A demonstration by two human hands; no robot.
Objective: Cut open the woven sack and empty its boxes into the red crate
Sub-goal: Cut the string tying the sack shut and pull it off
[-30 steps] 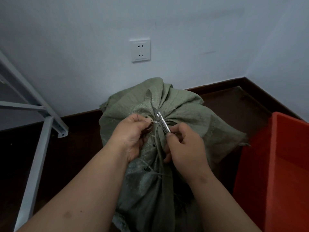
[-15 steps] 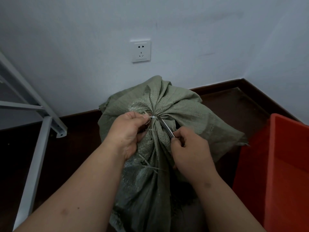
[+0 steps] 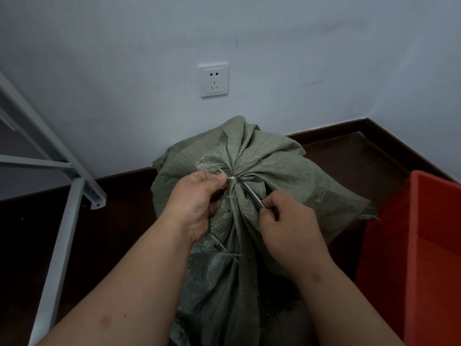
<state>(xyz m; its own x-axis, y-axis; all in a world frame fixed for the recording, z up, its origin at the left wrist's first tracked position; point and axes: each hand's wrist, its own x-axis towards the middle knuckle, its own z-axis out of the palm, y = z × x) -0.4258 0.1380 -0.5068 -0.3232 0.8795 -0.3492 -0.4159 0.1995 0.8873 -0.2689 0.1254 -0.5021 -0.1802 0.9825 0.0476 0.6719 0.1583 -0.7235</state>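
Here the left hand [image 3: 197,198] pinches the sack [image 3: 274,171] tie [image 3: 231,178]; right hand [image 3: 289,221] grips a blade [image 3: 250,193] (handle hidden)

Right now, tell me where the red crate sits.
In the head view the red crate stands on the dark floor at the right edge, just right of the woven sack and beyond the right hand.

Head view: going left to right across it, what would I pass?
Metal frame → left hand → knife → right hand → red crate. The sack spans the middle behind both hands.
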